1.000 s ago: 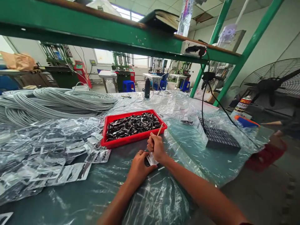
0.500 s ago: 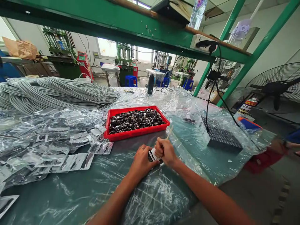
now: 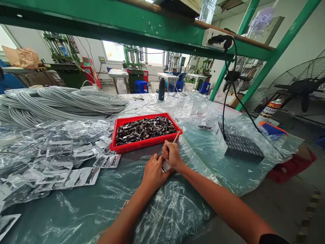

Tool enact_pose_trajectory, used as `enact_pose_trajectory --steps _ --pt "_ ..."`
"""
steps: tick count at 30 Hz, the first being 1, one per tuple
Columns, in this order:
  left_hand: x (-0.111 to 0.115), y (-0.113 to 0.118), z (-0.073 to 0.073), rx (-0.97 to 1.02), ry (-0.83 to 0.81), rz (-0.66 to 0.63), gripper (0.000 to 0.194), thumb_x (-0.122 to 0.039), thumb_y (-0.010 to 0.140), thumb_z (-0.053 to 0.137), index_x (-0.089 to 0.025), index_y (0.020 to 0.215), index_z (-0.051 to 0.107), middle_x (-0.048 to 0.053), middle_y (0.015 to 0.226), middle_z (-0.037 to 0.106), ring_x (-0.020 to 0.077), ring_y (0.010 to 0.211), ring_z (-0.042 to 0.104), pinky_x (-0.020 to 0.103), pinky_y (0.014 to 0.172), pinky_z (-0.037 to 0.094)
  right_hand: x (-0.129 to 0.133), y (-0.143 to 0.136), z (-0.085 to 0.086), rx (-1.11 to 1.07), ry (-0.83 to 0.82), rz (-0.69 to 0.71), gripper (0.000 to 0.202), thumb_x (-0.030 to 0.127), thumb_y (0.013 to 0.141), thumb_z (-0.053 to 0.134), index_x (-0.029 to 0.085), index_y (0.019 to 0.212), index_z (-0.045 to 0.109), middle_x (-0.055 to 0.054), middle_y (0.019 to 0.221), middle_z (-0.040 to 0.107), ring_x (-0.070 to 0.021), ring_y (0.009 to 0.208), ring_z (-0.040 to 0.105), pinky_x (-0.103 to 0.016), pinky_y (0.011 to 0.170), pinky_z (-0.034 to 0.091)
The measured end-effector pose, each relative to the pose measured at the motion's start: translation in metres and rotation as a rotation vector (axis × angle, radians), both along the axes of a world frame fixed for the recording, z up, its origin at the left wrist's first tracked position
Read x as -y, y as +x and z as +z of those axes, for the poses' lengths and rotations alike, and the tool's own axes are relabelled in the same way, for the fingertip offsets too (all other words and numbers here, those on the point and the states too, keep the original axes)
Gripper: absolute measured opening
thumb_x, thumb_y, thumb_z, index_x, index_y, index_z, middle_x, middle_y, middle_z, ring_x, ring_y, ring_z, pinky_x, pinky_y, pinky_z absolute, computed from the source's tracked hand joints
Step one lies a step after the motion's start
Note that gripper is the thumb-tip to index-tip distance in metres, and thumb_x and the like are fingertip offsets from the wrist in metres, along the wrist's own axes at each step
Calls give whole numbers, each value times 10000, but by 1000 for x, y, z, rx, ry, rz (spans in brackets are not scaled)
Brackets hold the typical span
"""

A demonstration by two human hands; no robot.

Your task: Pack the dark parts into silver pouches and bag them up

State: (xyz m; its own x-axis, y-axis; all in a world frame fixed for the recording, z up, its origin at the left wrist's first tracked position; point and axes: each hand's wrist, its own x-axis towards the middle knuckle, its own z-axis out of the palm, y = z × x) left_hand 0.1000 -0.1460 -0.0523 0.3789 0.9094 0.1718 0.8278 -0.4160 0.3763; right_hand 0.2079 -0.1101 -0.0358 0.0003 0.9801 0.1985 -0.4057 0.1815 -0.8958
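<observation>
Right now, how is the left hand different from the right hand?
The left hand wears a ring; no ring shows on the right hand. The right hand is curled up like a fist around a thin stick, while the left hand is more spread out, its thumb and fingers around a small pale piece. Both are ungloved and close together, near the red tray.

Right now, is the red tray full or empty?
Full or nearly so: small dark parts lie heaped across the red tray, hiding its floor.
</observation>
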Motion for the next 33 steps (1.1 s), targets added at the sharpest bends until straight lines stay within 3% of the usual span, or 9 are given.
enact_pose_trajectory --steps 4,8,15,21,26,33 --pt "4 1 4 -54 -16 19 375 -471 822 626 -176 1054 614 131 1078 576 320 1063 568 426 901 453 23 13 2 38 -14 138 516 489 786 561 216 402 349 89 351 238 -36 315 171 -229 368 117" --pt "8 3 7 -78 -11 21 379 -489 810 634 -192 1044 604 119 1082 577 309 1048 572 411 887 453 32 31 5 32 -128 269 499 458 799 562 216 421 344 102 364 208 -37 311 144 -220 356 117" --pt "0 13 20 -71 -63 -55 529 -477 768 680 -117 1146 594 193 1171 567 358 1114 533 469 944 444 -7 48 16 -126 -100 -102 462 389 816 533 214 458 298 104 390 217 -35 319 130 -193 347 129" --pt "-13 17 1 143 -39 -195 454 -386 794 663 -112 1152 611 159 1105 590 319 1084 547 452 968 460 -17 32 10 -22 -44 -174 443 412 792 525 218 445 328 98 387 229 -34 306 164 -203 340 113" --pt "-13 14 -6 183 23 -199 316 -355 793 653 -145 1029 638 144 1034 603 308 1012 565 457 921 483 -9 21 0 1 -39 -82 456 445 777 542 219 432 347 93 372 225 -41 304 188 -223 355 111" --pt "-5 16 0 90 -18 -165 361 -392 806 639 -147 1071 644 134 1059 592 304 1016 566 445 931 464 36 48 0 81 -65 172 540 504 813 557 216 416 329 100 379 196 -37 328 147 -232 382 131"
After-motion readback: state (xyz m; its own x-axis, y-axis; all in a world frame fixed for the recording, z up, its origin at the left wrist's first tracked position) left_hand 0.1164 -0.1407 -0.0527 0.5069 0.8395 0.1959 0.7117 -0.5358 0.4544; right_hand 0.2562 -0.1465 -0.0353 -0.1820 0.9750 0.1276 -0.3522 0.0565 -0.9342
